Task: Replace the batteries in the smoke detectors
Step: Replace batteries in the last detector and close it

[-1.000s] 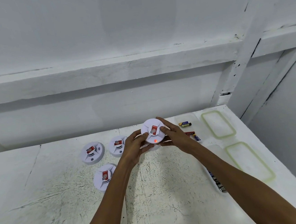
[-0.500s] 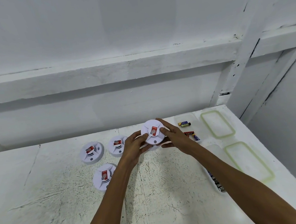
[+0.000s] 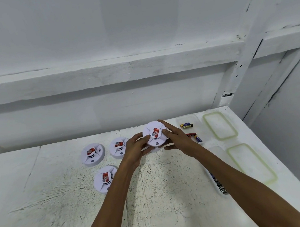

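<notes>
A round white smoke detector [image 3: 155, 134] with a red label is held above the white table [image 3: 62, 204], tilted toward me. My left hand [image 3: 137, 148] grips its left rim and underside. From the right, my right hand [image 3: 177, 139] grips it with the thumb on the top face. Three more white detectors lie on the table: one at far left [image 3: 93, 154], one behind my left hand [image 3: 118, 147], one nearer me [image 3: 105, 179]. Loose batteries [image 3: 186, 125] lie right of my hands.
A clear container [image 3: 188, 118] holds two batteries; further loose batteries [image 3: 195, 137] lie nearer. A second clear container [image 3: 216, 175] holds dark batteries, partly hidden by my right forearm. Two green-rimmed lids [image 3: 219, 126] [image 3: 251, 163] lie along the right edge. A wall stands behind the table.
The detector's indicator glowed red one second ago and is unlit now. Both hands keep the same hold, with the detector barely shifted.
</notes>
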